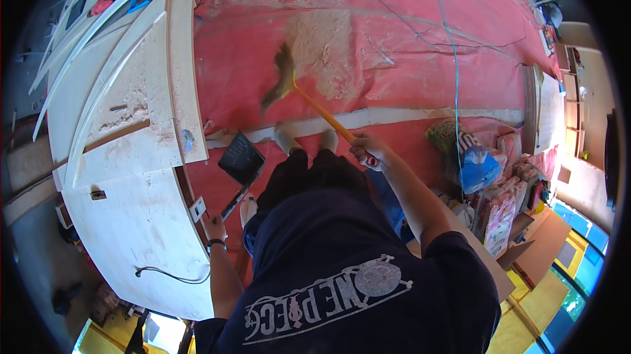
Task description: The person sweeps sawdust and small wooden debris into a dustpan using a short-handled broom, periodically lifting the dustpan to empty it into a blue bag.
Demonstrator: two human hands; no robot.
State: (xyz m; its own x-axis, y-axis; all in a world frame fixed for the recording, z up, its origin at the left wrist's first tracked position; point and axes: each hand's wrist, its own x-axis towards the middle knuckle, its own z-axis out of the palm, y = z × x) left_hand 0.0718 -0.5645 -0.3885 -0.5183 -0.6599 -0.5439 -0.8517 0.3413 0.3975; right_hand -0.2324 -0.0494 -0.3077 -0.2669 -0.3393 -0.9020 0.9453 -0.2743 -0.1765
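While fingers of right hand (369, 153) close round broom (318, 111), and those of left hand (213, 228) round dustpan (242, 159), sweeping seems present step; next probably calls for dustpan nearer dust (322, 39).

Red floor sheeting (230, 85), pale wooden panels (131, 229) along the left, bright blue-tinted windows (589, 224) at lower right.
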